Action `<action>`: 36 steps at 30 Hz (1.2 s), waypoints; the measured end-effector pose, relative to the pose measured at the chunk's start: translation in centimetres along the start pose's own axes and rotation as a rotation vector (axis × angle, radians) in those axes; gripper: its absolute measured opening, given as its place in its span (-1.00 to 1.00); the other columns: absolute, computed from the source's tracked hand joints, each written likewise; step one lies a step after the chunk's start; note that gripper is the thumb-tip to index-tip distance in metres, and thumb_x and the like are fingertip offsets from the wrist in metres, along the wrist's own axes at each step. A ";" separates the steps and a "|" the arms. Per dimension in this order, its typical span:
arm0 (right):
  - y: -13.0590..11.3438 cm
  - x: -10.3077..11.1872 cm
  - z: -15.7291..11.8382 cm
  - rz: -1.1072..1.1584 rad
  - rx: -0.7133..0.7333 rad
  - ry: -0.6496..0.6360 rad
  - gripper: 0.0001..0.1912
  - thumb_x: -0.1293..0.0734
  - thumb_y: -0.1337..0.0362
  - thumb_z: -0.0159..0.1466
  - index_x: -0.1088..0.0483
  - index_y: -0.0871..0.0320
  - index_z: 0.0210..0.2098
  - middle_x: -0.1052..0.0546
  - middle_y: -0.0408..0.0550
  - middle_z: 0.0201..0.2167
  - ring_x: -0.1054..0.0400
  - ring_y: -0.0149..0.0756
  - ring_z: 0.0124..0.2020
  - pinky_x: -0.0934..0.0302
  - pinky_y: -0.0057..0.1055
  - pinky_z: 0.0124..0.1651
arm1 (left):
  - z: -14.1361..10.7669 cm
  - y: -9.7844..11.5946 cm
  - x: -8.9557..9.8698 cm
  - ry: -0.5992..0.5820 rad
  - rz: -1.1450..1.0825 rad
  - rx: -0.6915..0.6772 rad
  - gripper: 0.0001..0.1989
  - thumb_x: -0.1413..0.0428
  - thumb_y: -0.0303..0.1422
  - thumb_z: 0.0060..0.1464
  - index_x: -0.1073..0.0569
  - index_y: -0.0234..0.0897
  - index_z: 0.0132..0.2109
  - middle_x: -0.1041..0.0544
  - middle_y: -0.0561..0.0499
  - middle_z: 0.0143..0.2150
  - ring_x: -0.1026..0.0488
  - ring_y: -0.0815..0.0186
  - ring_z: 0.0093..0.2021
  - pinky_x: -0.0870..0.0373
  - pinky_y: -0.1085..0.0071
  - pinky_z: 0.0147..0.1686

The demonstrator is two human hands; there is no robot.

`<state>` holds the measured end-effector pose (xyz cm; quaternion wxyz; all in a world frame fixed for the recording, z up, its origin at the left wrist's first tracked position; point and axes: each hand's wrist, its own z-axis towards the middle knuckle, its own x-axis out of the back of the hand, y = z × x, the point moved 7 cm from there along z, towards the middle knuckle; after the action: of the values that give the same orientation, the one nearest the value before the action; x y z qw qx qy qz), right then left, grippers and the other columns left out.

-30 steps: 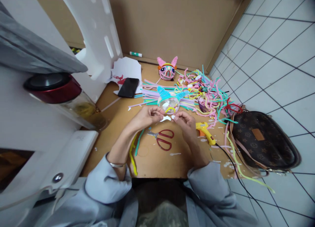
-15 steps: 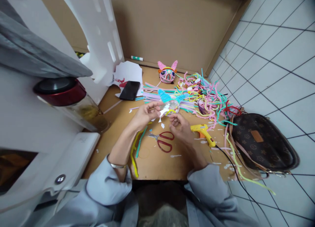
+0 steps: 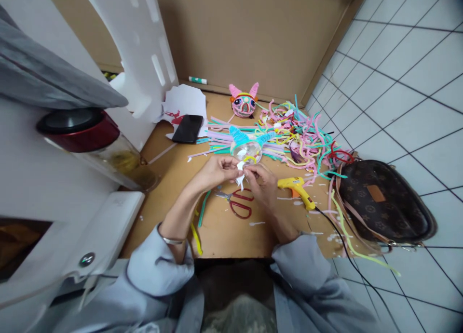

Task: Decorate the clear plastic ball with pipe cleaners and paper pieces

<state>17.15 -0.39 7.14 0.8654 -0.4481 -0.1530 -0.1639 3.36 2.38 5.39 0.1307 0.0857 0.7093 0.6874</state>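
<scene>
Close together over the table, both my hands pinch at a small white paper scrap (image 3: 240,179). My left hand (image 3: 216,173) has it between thumb and fingertips from the left. My right hand (image 3: 263,182) meets it from the right with closed fingers. Just beyond them lies a clear round ball (image 3: 243,153) with two blue fuzzy ears (image 3: 237,134) and a yellow curved piece (image 3: 250,158) on its front. Red-handled scissors (image 3: 241,210) lie below my hands, partly covered by the right one. To the right rests a yellow glue gun (image 3: 297,188).
A pink-eared animal head (image 3: 244,102) stands at the back. Heaped pipe cleaners (image 3: 304,140) cover the back right. A black phone (image 3: 188,128) rests on white paper (image 3: 188,99). A brown bag (image 3: 383,200) sits right, a red-lidded bottle (image 3: 97,145) left. The glue gun's cord (image 3: 340,234) runs off the front right.
My right hand has moved in to meet the left at the white paper. Both hands are now slightly nearer me, uncovering more of the clear ball. The view has shifted slightly.
</scene>
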 end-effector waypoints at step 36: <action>-0.1 -4.2 1.4 -0.009 -0.098 -0.169 -0.63 -0.33 0.13 0.19 -0.48 0.13 -0.05 -0.56 0.05 -0.16 -0.43 -0.16 -0.14 -0.30 -0.22 -0.01 | -1.0 0.5 5.2 0.561 -0.815 -0.077 -0.78 -0.31 -0.59 -0.17 -0.45 -0.37 -0.34 -0.51 0.13 -0.54 -0.45 0.56 -0.58 -0.37 0.71 -0.57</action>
<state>13.14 1.33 6.22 0.8259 -0.5013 -0.2190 -0.1366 -1.91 3.05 5.53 0.1961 -0.3918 0.6671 0.6025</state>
